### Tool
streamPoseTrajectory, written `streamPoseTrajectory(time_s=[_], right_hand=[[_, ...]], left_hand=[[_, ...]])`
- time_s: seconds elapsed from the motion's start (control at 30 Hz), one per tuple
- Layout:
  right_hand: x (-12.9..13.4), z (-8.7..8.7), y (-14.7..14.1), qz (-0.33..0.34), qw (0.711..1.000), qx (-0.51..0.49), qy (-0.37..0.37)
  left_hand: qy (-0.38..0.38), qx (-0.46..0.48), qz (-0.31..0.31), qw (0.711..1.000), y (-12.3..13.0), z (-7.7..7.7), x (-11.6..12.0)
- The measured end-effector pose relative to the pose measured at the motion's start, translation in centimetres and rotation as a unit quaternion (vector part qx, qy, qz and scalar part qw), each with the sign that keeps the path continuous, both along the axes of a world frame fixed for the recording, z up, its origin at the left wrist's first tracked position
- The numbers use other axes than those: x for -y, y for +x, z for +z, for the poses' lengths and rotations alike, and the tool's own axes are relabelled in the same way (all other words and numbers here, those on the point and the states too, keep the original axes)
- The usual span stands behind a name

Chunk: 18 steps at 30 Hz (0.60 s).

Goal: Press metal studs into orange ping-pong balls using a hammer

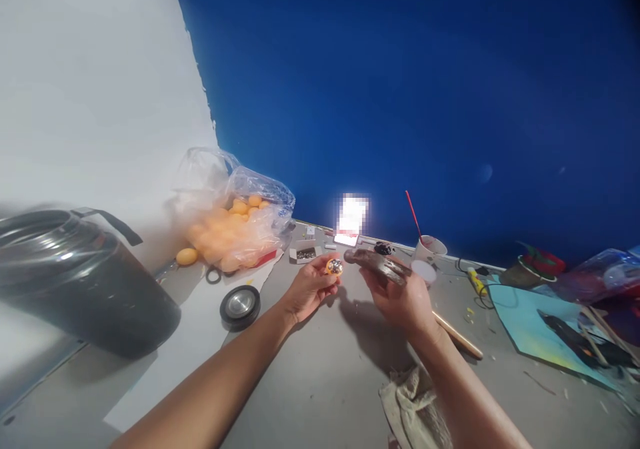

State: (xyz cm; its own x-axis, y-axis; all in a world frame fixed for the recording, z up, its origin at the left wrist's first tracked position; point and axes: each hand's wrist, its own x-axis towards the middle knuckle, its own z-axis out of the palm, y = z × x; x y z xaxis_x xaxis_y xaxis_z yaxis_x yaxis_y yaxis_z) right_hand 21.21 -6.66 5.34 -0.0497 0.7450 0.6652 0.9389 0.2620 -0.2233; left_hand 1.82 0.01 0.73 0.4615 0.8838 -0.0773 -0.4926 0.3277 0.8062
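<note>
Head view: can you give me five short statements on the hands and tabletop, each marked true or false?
1. The left hand holds a small orange object with shiny silver on it. True.
2. The right hand is empty. False: the right hand grips a hammer.
3. The bag of orange balls lies right of both hands. False: the bag is to their left.
4. A red stick stands in a cup. True.
5. The small box is closed. False: the box is open.

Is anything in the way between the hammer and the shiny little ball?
Nothing visible is. The left hand holds the ball, the right hand holds the hammer, and just a gap shows between ball and hammer.
</note>
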Motion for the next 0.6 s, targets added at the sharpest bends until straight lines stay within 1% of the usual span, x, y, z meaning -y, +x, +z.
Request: streamPoseTrajectory(time_s=[0.1, 0.2, 0.3, 0.37, 0.4, 0.47, 0.53, 0.6], right_hand=[[0.2, 0.6, 0.0, 0.004, 1.000, -0.007, 0.009], [0.4, 0.4, -0.5, 0.006, 1.000, -0.010, -0.011], [0.5, 0.1, -1.2, 0.001, 0.997, -0.005, -0.077], [0.6, 0.3, -1.3, -0.010, 0.992, -0.005, -0.128], [0.7, 0.5, -1.3, -0.017, 0.990, -0.007, -0.138], [0.7, 1.0, -1.1, -0.025, 0.992, -0.014, -0.123], [0.7, 1.4, -0.8, -0.015, 0.995, -0.013, -0.097], [0.6, 1.6, -0.8, -0.003, 0.994, -0.004, -0.106]], left_hand=[[-0.010, 0.005, 0.000, 1.000, -0.1, 0.1, 0.0], [0.005, -0.020, 0.005, 1.000, -0.1, 0.0, 0.1], [0.034, -0.039, 0.007, 0.999, 0.1, -0.1, 0.1], [0.060, -0.058, 0.001, 0.997, 0.2, -0.1, 0.2], [0.072, -0.071, 0.001, 0.995, 0.2, -0.1, 0.2], [0.085, -0.098, 0.023, 0.991, 0.2, -0.1, 0.2], [0.086, -0.116, 0.048, 0.988, 0.3, 0.0, 0.3], [0.084, -0.119, 0.055, 0.988, 0.3, 0.0, 0.4]])
